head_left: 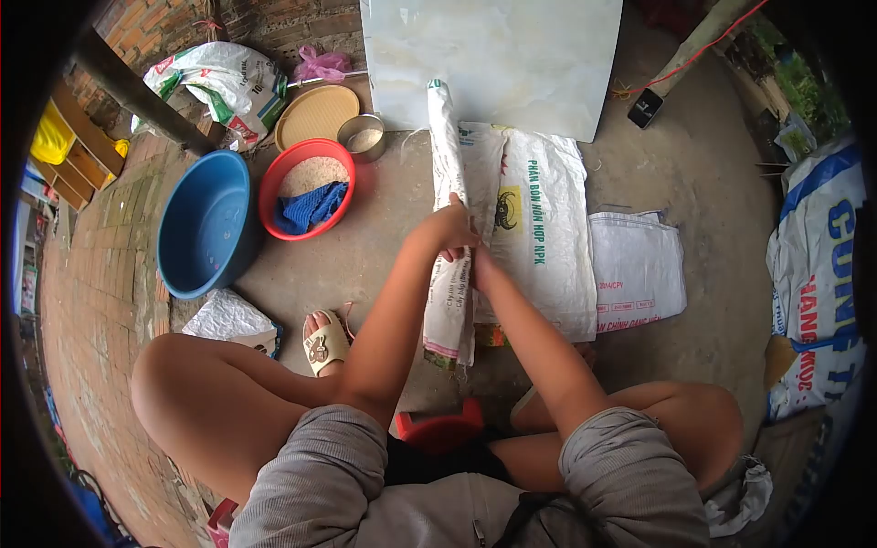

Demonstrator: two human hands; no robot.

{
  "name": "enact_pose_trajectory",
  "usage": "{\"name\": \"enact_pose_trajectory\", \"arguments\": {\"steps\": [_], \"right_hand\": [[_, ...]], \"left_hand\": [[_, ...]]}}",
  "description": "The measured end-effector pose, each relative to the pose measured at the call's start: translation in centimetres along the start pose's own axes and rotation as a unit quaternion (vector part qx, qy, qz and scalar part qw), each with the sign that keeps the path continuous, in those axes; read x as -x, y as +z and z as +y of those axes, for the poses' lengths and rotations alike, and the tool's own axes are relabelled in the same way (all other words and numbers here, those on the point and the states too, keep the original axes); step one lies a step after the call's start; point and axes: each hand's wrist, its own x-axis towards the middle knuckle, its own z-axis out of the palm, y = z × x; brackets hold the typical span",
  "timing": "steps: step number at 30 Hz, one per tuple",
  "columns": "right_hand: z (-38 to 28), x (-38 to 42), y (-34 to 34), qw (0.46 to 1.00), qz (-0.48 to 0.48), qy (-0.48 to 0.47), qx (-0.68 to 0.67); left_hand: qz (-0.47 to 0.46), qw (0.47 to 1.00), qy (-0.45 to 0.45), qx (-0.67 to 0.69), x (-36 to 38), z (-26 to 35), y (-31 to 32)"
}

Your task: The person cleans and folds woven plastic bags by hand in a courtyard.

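Keeping the folded sack (446, 306) straight seemed to call for even pressure along it, from its pink-striped near end at six o'clock. Your left hand (452, 228) gripped its middle; your right hand (485, 268) sat just beside, toward four o'clock, its fingers hidden, so its hold could not be told. Narrow, white and creased, the folded sack ran on to twelve o'clock, with a flat printed sack (553, 228) at three.
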Motion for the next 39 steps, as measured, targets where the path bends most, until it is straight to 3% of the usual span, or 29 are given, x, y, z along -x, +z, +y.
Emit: {"name": "enact_pose_trajectory", "arguments": {"steps": [1,2,3,4,5,6,7,10,11,13,14,16,17,19,20,22,23,25,27,29,30,31,32,33,35,37,39], "right_hand": [[-0.8,0.4,-2.3,0.999,0.014,-0.011,0.041],[-1.6,1.3,-6.0,0.995,-0.085,0.027,-0.036],[-3.0,1.8,-1.8,0.957,0.289,-0.020,-0.030],[-3.7,2.4,-2.6,0.939,0.343,-0.032,-0.019],[-2.3,1.4,-8.9,0.920,0.381,-0.092,0.004],[-2.8,2.0,-9.4,0.851,0.496,-0.072,0.160],[-3.4,2.5,-9.3,0.745,0.589,-0.049,0.309],[-1.7,4.0,-7.4,0.605,0.529,-0.206,0.559],[-0.9,4.4,-7.1,0.620,0.441,-0.175,0.624],[1.2,4.8,-5.8,0.631,0.378,-0.085,0.672],[2.0,5.0,-6.3,0.633,0.380,-0.084,0.669],[3.2,4.7,-7.2,0.569,0.361,-0.098,0.732],[3.0,4.8,-7.3,0.570,0.363,-0.099,0.730],[2.3,5.1,-7.7,0.581,0.343,-0.042,0.737],[2.2,5.0,-7.8,0.582,0.342,-0.043,0.736],[2.2,5.0,-8.0,0.586,0.342,-0.057,0.732],[2.1,4.9,-7.9,0.587,0.341,-0.057,0.732],[1.8,4.7,-7.6,0.547,0.335,-0.008,0.767],[1.3,4.1,-6.9,0.554,0.331,0.006,0.763],[1.1,3.6,-6.6,0.560,0.325,0.020,0.762],[1.0,3.4,-6.4,0.677,0.312,0.008,0.667],[0.9,3.2,-6.3,0.778,0.291,-0.004,0.557],[0.7,3.0,-5.5,0.777,0.289,-0.005,0.559],[0.4,2.8,-3.8,0.827,0.280,0.030,0.487],[0.0,2.4,-1.1,0.905,0.255,0.097,0.326],[0.7,1.2,-2.9,0.908,0.253,0.088,0.322],[-0.3,0.9,-3.3,0.958,0.227,0.099,0.146]], "left_hand": [[0.009,1.000,0.003,0.006,-0.4,0.5,2.2],[0.028,0.999,0.033,-0.024,-1.9,-0.1,4.4],[0.114,0.985,0.077,-0.100,-4.1,-1.6,7.2],[0.132,0.982,0.081,-0.104,-4.6,-2.0,8.8],[0.149,0.979,0.083,-0.109,-4.7,-2.5,10.0],[0.147,0.980,0.084,-0.107,-5.2,-3.9,11.2],[0.118,0.981,0.082,-0.128,-6.1,-5.9,12.3],[0.096,0.977,0.152,-0.114,-9.1,-13.4,15.2],[0.068,0.982,0.157,-0.078,-9.4,-13.9,14.8],[0.053,0.988,0.117,0.092,-11.2,-14.4,14.3],[0.062,0.993,0.097,0.036,-9.2,-12.0,11.8],[0.249,0.959,0.133,0.014,-9.0,-11.2,9.8],[0.329,0.937,0.101,0.062,-8.9,-11.1,8.9],[0.497,0.865,0.005,-0.072,-8.5,-11.5,8.2],[0.498,0.864,0.004,-0.073,-8.4,-11.9,8.2],[0.454,0.880,-0.135,0.033,-8.0,-13.0,8.9],[0.455,0.880,-0.136,0.033,-8.4,-14.3,9.6],[0.323,0.927,-0.073,0.178,-9.1,-16.5,10.7],[0.276,0.939,-0.100,0.177,-6.8,-14.4,9.1],[0.230,0.933,-0.058,0.269,-6.4,-12.9,7.1],[0.167,0.957,-0.024,0.235,-7.0,-13.0,5.3],[0.170,0.956,-0.024,0.237,-7.1,-12.0,3.5],[0.108,0.977,-0.010,0.186,-6.3,-10.1,1.5],[0.045,0.990,0.003,0.133,-5.0,-8.4,-0.1],[0.037,0.990,-0.006,0.134,-1.6,-4.0,-1.5],[0.026,0.991,-0.025,0.129,-1.6,-2.1,-0.9],[0.034,0.996,-0.013,0.081,-1.2,0.0,1.3]]}}
